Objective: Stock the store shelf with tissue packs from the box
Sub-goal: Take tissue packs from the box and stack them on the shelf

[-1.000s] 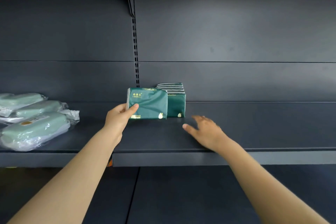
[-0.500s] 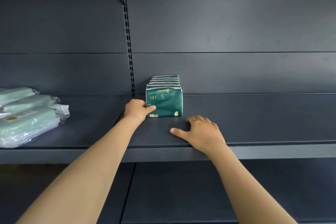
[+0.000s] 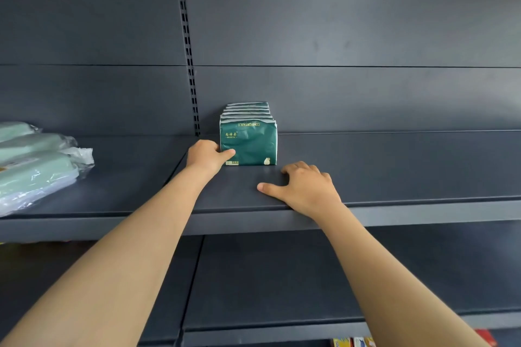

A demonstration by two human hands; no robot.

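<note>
Since one second ago, the front tissue pack [image 3: 251, 146] has swung from a skewed position left of the row to sit square against it, and the right hand [image 3: 306, 189] has settled onto the board.

We see the row of dark green tissue packs [image 3: 248, 110] standing on the dark grey shelf [image 3: 408, 169], just right of the slotted upright [image 3: 189, 65]. Each pack stands on a long edge with its broad face turned toward the shelf front. Its long axis lies left to right, parallel to the front lip. The row itself runs front to back toward the back panel [image 3: 366, 22]. On the top edge of the front pack, the word COMFORTABLE reads upside down from our side.

The left hand [image 3: 210, 155] grips the front tissue pack at its lower left corner. The thumb lies across the printed face and the fingers curl round the left side, where they are hidden from us.

The right hand rests on the shelf just in front of and to the right of the row, apart from the packs. Its fingers are loosely bent with the tips on the board, the thumb stretches leftward, and it holds nothing.

At far left, pale green bundles in clear wrap [image 3: 33, 169] lie flat on the neighbouring shelf bay. Below, we see a lower shelf [image 3: 282, 276].
</note>
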